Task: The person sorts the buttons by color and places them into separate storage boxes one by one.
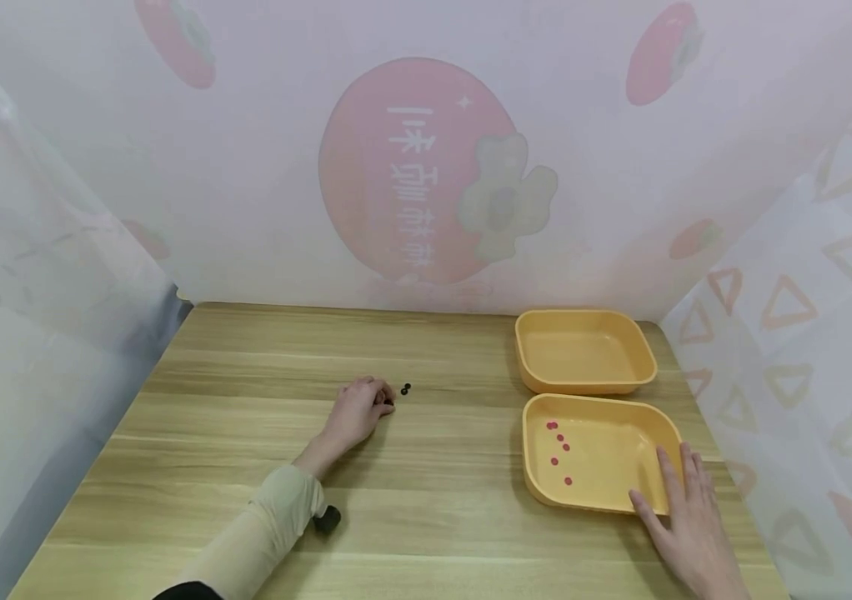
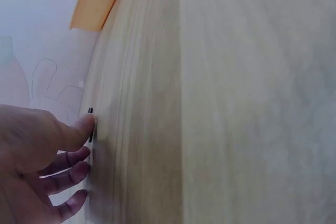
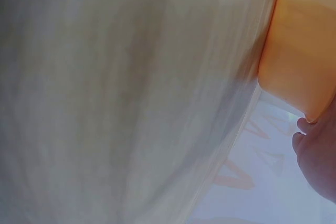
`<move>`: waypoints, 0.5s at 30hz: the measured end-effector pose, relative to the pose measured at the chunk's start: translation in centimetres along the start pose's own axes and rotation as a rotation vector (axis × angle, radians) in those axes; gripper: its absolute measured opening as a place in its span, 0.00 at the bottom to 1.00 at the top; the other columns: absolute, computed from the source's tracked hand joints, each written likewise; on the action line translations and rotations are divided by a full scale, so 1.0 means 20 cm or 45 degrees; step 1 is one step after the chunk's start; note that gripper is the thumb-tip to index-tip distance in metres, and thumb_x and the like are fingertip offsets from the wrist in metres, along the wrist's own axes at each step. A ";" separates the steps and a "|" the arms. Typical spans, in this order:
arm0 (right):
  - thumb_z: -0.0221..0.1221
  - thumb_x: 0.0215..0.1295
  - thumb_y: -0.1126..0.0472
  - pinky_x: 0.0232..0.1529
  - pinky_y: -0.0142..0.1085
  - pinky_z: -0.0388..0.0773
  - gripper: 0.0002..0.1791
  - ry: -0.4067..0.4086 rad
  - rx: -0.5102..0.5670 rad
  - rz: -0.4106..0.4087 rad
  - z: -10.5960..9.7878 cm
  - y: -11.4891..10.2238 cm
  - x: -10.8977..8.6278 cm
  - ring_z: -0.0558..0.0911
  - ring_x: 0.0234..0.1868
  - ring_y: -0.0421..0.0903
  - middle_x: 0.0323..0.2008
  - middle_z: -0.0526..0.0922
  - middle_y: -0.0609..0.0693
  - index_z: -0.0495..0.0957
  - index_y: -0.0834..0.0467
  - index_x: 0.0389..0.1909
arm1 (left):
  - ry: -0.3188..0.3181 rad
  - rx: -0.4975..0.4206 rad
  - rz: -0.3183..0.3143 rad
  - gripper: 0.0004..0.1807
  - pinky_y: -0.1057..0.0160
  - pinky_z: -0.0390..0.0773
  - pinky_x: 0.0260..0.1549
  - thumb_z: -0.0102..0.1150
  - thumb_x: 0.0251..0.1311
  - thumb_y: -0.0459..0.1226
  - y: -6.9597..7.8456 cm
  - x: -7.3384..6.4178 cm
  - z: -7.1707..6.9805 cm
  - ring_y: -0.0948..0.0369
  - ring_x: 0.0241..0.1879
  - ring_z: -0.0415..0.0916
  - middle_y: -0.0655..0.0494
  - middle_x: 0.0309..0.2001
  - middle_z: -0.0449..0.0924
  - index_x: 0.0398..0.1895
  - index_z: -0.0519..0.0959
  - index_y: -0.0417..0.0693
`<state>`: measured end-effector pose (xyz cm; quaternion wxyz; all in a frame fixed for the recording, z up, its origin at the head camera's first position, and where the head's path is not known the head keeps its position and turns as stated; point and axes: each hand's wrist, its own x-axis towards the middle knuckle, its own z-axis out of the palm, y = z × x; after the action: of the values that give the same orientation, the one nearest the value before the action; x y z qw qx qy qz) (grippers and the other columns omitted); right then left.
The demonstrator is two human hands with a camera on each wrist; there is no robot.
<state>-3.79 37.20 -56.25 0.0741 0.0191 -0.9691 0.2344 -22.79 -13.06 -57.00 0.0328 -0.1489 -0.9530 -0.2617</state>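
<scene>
In the head view my left hand is low over the middle of the table, its fingers curled. A small black disc is pinched at the thumb and fingertips. Just beyond them lie two more small black discs. The left wrist view shows the thumb of the left hand against a dark edge at the tabletop; the disc is mostly hidden there. My right hand rests with spread fingers on the near right corner of a yellow tray. Several small red discs are scattered in the tray's left part.
A second yellow tray stands right behind the first one, at the table's back right. Patterned white curtains enclose the wooden table at the back and both sides. A black object is at the left sleeve's cuff.
</scene>
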 end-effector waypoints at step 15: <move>0.54 0.85 0.45 0.89 0.64 0.22 0.47 0.006 -0.006 -0.007 0.01 0.01 0.00 0.30 0.91 0.69 0.89 0.32 0.70 0.44 0.63 0.90 | 0.082 -0.221 0.138 0.04 0.68 0.80 0.28 0.69 0.74 0.34 -0.34 0.10 0.23 0.68 0.30 0.77 0.61 0.33 0.84 0.43 0.81 0.50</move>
<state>-3.77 37.26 -56.46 0.0769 0.0209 -0.9694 0.2320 -26.76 -15.72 -64.05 0.0646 -0.1941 -0.9157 -0.3459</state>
